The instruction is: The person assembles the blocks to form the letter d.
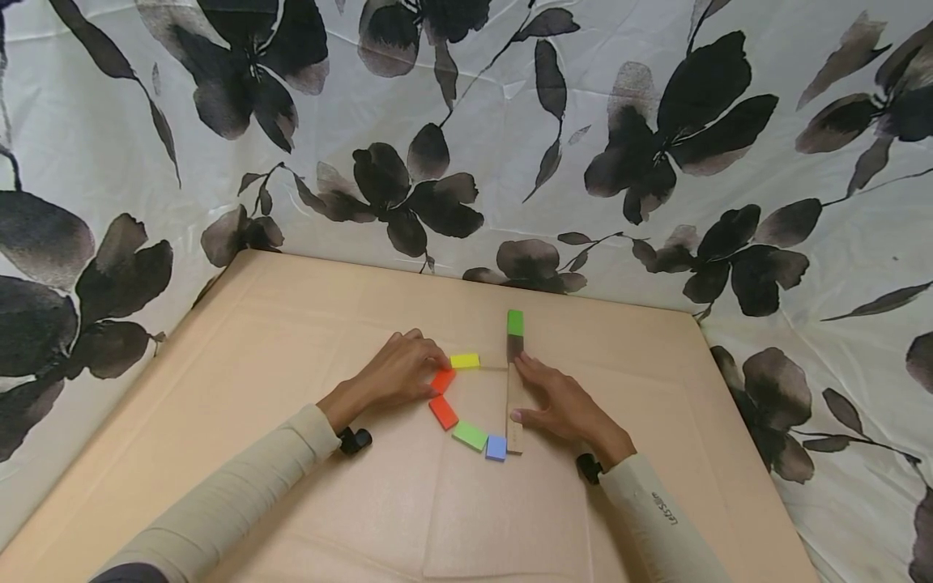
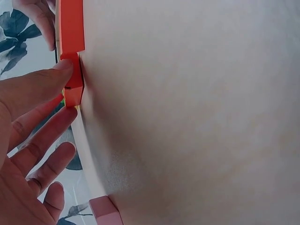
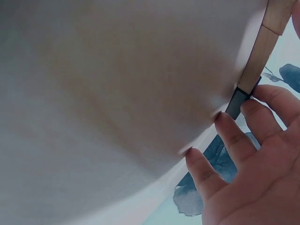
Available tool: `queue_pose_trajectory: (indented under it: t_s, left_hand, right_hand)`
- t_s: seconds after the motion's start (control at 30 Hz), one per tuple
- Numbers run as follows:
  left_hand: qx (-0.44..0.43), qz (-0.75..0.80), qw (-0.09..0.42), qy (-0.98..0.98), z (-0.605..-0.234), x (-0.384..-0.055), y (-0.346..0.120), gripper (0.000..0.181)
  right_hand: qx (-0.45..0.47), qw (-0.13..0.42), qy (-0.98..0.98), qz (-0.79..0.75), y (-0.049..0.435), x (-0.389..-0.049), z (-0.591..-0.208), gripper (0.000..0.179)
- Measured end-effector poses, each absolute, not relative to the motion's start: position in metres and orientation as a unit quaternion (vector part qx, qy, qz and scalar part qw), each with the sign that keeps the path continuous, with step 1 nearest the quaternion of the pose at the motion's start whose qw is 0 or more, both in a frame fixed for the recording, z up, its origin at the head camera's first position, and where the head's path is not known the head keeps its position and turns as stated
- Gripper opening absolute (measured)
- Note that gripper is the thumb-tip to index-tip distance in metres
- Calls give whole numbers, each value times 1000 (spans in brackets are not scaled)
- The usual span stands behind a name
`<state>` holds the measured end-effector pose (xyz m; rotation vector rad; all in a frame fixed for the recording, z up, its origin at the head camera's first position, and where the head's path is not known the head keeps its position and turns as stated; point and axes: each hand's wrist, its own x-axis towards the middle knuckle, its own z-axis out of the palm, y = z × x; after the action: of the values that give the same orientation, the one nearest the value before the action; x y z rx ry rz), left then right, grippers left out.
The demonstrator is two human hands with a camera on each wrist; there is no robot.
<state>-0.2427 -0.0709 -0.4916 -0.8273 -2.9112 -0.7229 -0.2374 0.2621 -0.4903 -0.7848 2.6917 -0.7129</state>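
My left hand [image 1: 404,366] pinches the upper of two red blocks [image 1: 442,380] between thumb and fingers. The other red block [image 1: 444,412] lies just below it in the head view. A green block [image 1: 470,436] and a blue block [image 1: 496,448] continue the curve, and a yellow block [image 1: 465,361] sits above. My right hand [image 1: 564,398] rests beside a straight column of blocks, its fingers fairly straight. Its fingertips are at the dark block [image 1: 515,348] and its thumb at the plain wooden blocks [image 1: 514,421]. Another green block [image 1: 515,322] tops the column.
The blocks lie on a light tan tabletop [image 1: 350,502]. A pink block [image 2: 105,210] shows near the left hand in the left wrist view. Behind and beside the table hangs white cloth [image 1: 510,162] with dark flowers.
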Motion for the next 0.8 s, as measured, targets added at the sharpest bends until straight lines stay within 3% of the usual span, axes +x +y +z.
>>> queue_pose_trajectory:
  t_s: [0.3, 0.5, 0.8]
  left_hand:
    - [-272, -236, 15, -933, -492, -244, -72, 39]
    - [-257, -251, -14, -933, -481, -247, -71, 40]
    - [-211, -264, -12, -941, -475, -268, -51, 28]
  right_hand:
    - [-271, 125, 921, -249, 262, -239, -490, 95]
    - [-277, 123, 920, -248, 263, -239, -491, 95]
    - [-272, 125, 921, -250, 263, -239, -490, 95]
